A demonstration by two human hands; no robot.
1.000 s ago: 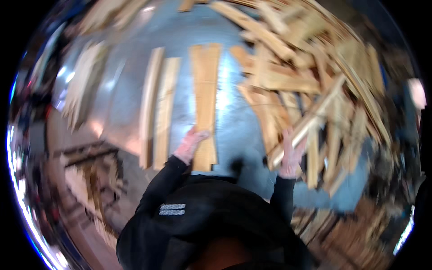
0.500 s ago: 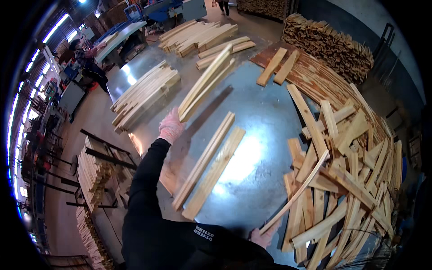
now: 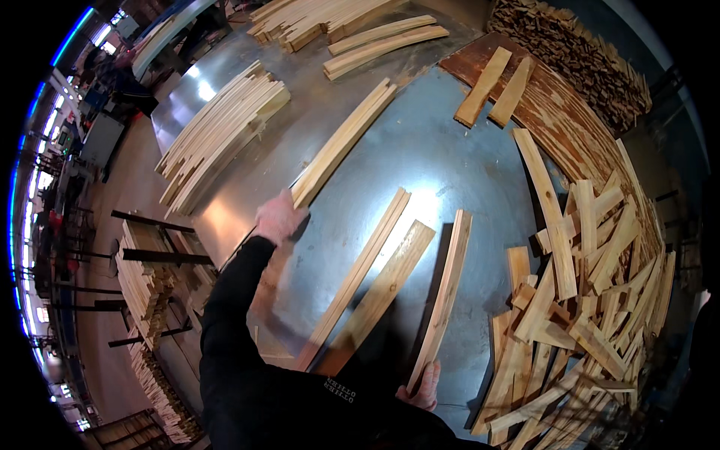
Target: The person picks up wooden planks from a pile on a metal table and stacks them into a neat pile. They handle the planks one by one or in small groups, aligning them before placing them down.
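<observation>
Swung the near stick (image 3: 444, 292) left, away from the heap (image 3: 598, 346), and lowered the far pair of sticks (image 3: 343, 142) toward the table (image 3: 352, 202) since half a second ago. Gripping the near stick's close end in the curled fingers of the right hand (image 3: 424, 388) — probably to steer it. Wearing a black jacket (image 3: 247, 375) with white lettering (image 3: 340, 389); finding no label elsewhere. Leaving two loose sticks (image 3: 356, 274) between, seemingly spaced for easy reach. Clasping the far pair's near end in the left hand (image 3: 280, 219) — perhaps to guide both together, right of the stack (image 3: 221, 139).
</observation>
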